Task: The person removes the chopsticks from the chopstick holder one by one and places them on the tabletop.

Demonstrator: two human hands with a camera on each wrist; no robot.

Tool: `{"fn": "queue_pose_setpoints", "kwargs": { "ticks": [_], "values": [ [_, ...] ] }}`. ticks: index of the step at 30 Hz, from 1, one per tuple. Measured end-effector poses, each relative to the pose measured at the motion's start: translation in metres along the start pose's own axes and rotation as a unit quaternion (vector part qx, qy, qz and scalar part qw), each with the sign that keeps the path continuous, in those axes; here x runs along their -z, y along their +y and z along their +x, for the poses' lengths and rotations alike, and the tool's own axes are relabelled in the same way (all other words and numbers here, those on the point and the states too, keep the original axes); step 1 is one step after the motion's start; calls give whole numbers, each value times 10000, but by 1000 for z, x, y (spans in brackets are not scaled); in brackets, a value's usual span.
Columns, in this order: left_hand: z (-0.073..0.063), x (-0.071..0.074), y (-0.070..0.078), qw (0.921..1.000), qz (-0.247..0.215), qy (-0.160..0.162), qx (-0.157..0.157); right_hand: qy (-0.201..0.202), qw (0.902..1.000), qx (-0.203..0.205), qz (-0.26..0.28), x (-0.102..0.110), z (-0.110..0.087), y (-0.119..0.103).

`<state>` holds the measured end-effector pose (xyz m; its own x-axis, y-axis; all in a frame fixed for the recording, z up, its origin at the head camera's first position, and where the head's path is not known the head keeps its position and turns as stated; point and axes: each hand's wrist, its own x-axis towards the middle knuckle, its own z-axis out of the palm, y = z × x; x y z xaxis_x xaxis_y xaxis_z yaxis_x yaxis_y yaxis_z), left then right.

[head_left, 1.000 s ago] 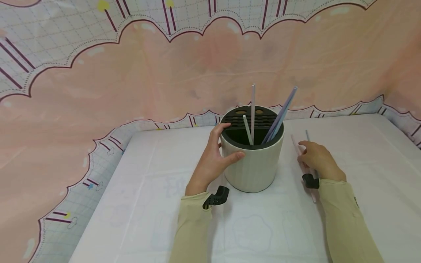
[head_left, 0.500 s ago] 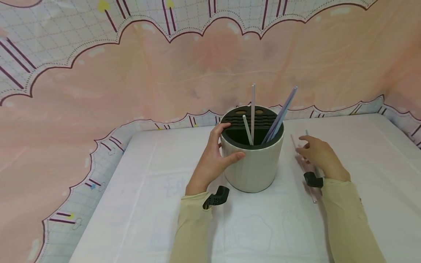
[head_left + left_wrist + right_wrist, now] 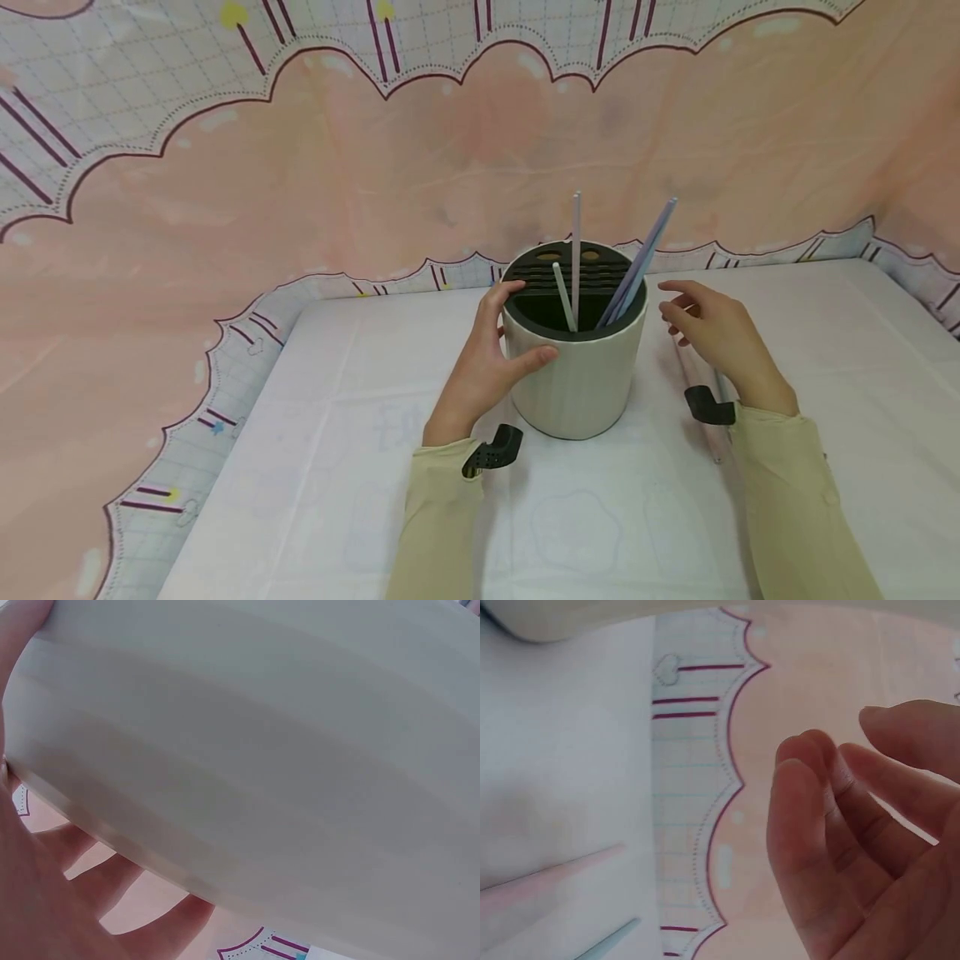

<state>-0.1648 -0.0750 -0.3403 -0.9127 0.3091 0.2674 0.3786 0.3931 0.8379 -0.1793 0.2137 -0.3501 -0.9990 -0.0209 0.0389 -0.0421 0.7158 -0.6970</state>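
My left hand (image 3: 480, 371) grips the side of a round white holder (image 3: 581, 387) with a dark slotted top. Its thumb lies on the front wall and the other fingers go round the left side, as the left wrist view also shows. Several thin sticks stand in the open front part: a pale pink one (image 3: 576, 242), a short whitish one (image 3: 564, 292) and a leaning purple-blue bundle (image 3: 637, 267). To the right of the holder, my right hand (image 3: 723, 333) hovers with loosely bent fingers, holding nothing. Beneath it lie a pink stick (image 3: 555, 874) and a bluish stick (image 3: 611, 937).
A white cloth covers the table (image 3: 322, 467). Behind it hangs a peach backdrop (image 3: 420, 175) with a scalloped border. Each wrist carries a black strap mount, such as the right one (image 3: 707, 406).
My right hand has lifted off the lying sticks and moved forward, slightly toward the holder, leaving them on the table. The left hand and the holder have stayed put.
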Motion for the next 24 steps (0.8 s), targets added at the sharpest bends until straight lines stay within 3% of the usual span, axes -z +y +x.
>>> {"fn": "queue_pose_setpoints", "kwargs": {
  "ticks": [11, 24],
  "values": [
    [0, 0, -1, 10000, -37, 29, -74, 329, 9984, 455, -90, 4, -7, -16],
    [-4, 3, -1, 10000, -34, -32, -22, 645, 9954, 699, -114, 5, -16, -26]
  ]
}}
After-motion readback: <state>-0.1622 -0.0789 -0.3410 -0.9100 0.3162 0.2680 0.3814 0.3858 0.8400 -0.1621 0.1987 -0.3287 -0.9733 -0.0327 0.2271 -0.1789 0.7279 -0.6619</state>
